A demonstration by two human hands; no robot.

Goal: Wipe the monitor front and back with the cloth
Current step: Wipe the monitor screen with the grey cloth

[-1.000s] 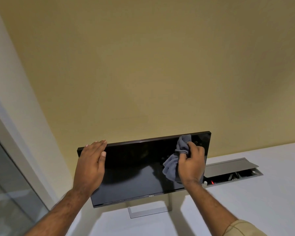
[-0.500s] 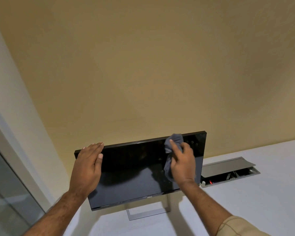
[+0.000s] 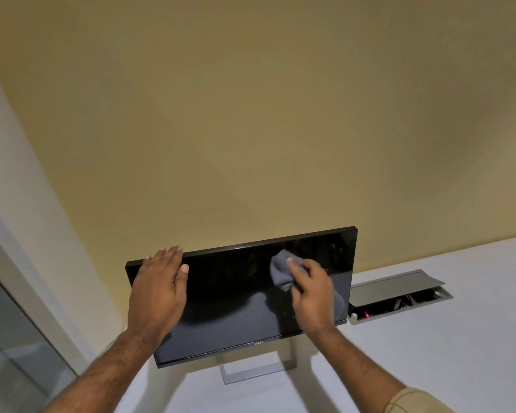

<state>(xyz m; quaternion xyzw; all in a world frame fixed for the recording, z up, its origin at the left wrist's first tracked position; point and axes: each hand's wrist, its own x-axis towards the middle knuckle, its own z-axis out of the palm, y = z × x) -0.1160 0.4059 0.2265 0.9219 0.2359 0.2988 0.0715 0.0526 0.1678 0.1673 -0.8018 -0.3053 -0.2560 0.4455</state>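
The right hand [image 3: 312, 290] squeezes a soft grey cloth [image 3: 280, 271] against the flat black monitor [image 3: 236, 317]. The left hand [image 3: 158, 290], fingers spread flat, rests on its top corner.

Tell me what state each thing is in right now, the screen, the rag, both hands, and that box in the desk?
Monitor: switched off, dark, upright on its stand, tilted in the view.
Cloth: bunched up, pressed on the screen's upper right part.
Right hand: holds the cloth against the glass.
Left hand: flat, open, bracing the monitor's upper left corner.
Cable box in the desk: lid raised, a small red light inside.
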